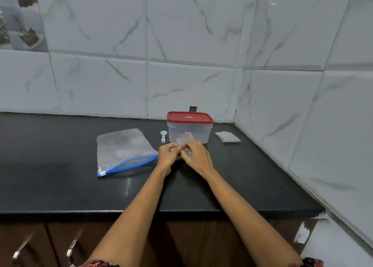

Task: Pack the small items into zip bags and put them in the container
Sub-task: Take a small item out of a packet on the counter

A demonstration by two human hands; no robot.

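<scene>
A: Nearest the camera, what are the person's 2 hands doing?

B: The left hand point(169, 153) and the right hand point(195, 155) meet over the black countertop point(60, 176), fingers curled in and pinching a small clear zip bag point(184, 142) between them. It looks held at its top edge, probably so the mouth can be worked open or pressed closed; which of the 2 cannot be told.

A: What does that bag look like?

B: Thin, transparent, slightly frosted, mostly hidden by the fingers. Whether anything is inside it cannot be made out.

A: To the left?

B: 1 larger clear pouch with a blue zipper point(123, 150) lies flat, its slider at the near left corner, within easy reach of the left hand.

A: Farther back?

B: A small pale green spoon point(163, 136) lies just left of the clear plastic container point(188, 134), which stands just beyond the hands with its red lid point(189, 117) on. So the lid would likely need lifting before any bag goes in.

A: And on the right?

B: A small stack of flat clear bags point(227, 137) lies well apart from the hands, near the corner of the tiled wall point(181, 44), seemingly kept as spares.
</scene>
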